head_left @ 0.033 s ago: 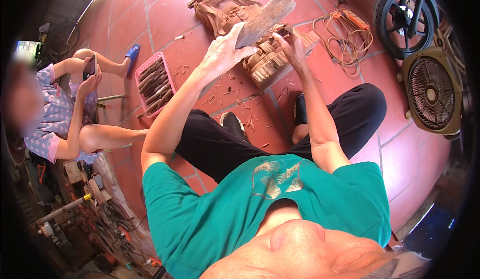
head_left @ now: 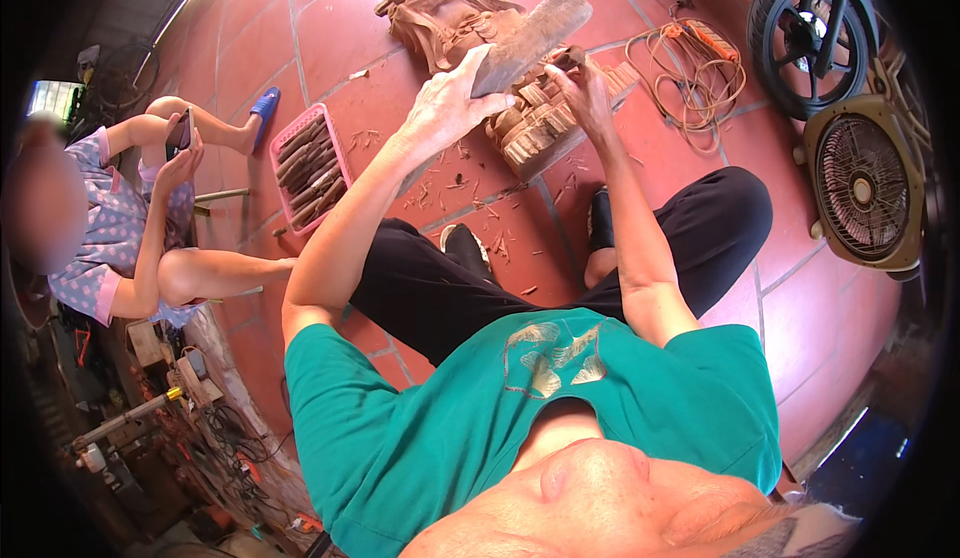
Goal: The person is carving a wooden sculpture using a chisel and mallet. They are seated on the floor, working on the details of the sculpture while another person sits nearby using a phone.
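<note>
Red tiles (head_left: 250, 48) bear shavings (head_left: 359, 75), a fan (head_left: 862, 190); left hand (head_left: 447, 103) grips wooden bat (head_left: 535, 43); right hand (head_left: 590, 98), grip unclear.

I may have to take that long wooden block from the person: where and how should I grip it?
The wooden block is likely best gripped across its width at the upper-right end, coming from the picture's upper right: that long end juts free, while the left hand holds the lower end.

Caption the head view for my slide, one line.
Left hand gripping a flat wooden bat, right hand near a carved wooden block over red tiles.
</note>
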### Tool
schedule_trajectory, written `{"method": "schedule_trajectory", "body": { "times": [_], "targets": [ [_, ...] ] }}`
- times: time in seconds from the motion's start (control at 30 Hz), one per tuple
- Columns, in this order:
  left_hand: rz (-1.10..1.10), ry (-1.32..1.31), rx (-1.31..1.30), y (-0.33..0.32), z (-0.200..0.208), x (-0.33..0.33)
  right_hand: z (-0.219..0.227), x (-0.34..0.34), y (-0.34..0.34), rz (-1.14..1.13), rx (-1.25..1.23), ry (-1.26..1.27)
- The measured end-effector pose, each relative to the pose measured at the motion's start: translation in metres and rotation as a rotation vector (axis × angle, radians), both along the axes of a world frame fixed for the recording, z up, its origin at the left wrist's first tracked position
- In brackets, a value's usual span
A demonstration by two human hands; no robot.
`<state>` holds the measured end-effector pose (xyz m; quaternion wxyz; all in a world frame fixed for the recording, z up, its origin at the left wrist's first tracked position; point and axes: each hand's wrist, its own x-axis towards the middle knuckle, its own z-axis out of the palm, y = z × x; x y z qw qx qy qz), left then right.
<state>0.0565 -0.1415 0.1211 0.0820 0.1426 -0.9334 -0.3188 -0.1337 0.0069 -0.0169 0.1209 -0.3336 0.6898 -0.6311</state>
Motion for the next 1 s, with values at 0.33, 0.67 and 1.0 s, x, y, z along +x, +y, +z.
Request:
{"method": "schedule_trajectory", "body": {
  "times": [0.33,0.67,1.0],
  "targets": [
    [0.008,0.029,0.027,-0.003,0.005,-0.001,-0.002,-0.001,-0.012,0.024,0.091,0.0],
    [0.002,-0.064,-0.022,-0.005,0.004,-0.012,0.004,-0.001,-0.019,0.022,0.138,0.274],
    [0.072,-0.157,0.013,-0.008,0.008,-0.007,0.006,-0.028,0.003,-0.034,-0.112,-0.312]
  ]
}}
